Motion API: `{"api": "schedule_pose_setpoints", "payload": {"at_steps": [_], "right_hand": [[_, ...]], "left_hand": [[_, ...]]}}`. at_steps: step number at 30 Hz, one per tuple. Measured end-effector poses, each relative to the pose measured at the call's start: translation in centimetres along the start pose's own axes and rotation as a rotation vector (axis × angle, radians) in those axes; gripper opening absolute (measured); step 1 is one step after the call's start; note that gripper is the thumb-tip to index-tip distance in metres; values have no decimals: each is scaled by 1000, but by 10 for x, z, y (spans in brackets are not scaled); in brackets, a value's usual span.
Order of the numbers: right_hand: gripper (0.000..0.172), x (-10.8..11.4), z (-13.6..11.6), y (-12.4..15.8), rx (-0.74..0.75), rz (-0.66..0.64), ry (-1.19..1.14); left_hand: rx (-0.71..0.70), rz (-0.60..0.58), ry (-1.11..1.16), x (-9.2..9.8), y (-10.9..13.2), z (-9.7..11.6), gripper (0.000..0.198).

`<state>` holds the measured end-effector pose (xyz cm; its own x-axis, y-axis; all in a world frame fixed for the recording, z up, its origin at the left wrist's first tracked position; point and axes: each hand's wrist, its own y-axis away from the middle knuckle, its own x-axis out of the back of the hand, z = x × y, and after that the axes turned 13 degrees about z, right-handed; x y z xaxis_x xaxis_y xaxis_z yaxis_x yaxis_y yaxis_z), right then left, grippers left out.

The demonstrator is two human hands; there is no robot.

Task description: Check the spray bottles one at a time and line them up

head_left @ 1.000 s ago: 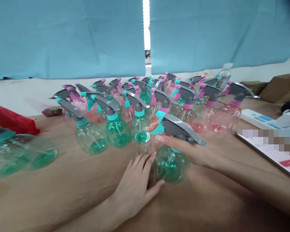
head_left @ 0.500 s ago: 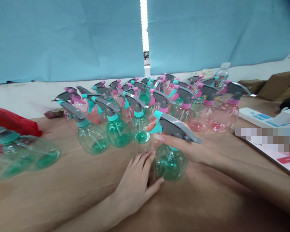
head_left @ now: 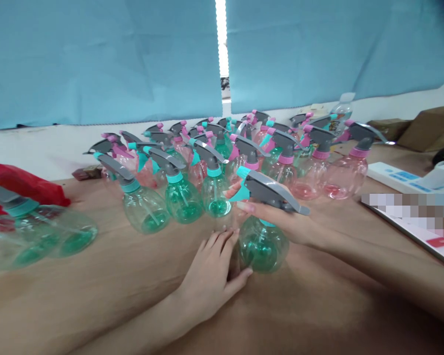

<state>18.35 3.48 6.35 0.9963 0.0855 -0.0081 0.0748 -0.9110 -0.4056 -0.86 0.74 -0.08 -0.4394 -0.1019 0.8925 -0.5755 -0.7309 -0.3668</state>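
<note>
A spray bottle [head_left: 264, 249] with a clear green body, a turquoise collar and a grey spray head [head_left: 268, 190] stands upright on the brown surface in front of me. From the right, my right hand [head_left: 281, 214] is closed round its neck below the head, with fingertips showing by the turquoise trigger. My left hand [head_left: 214, 271] cups the lower left side of the same bottle, thumb at the front of its base and index finger along its side. The far side of the grip is hidden.
Several green and pink spray bottles [head_left: 185, 199] crowd behind the held one. More green ones [head_left: 72, 234] stand at the left by a red plastic bag [head_left: 25, 185]. At the right are a phone-like device [head_left: 410, 229], a white device [head_left: 399, 177] and a cardboard box [head_left: 425, 129].
The view has shifted slightly, so the bottles at the left appear a little further right. Both hands keep the same hold on the spray bottle.
</note>
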Motion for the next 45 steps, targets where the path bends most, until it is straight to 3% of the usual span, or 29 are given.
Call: {"api": "schedule_pose_setpoints", "payload": {"at_steps": [32,45], "right_hand": [[15,2,2,0,73,-5,17],[10,10,-7,0,79,-22,190]], "left_hand": [[-12,21,-5,-1,1,-1,51],[-10,-38,-32,0,0,-1,55]]}}
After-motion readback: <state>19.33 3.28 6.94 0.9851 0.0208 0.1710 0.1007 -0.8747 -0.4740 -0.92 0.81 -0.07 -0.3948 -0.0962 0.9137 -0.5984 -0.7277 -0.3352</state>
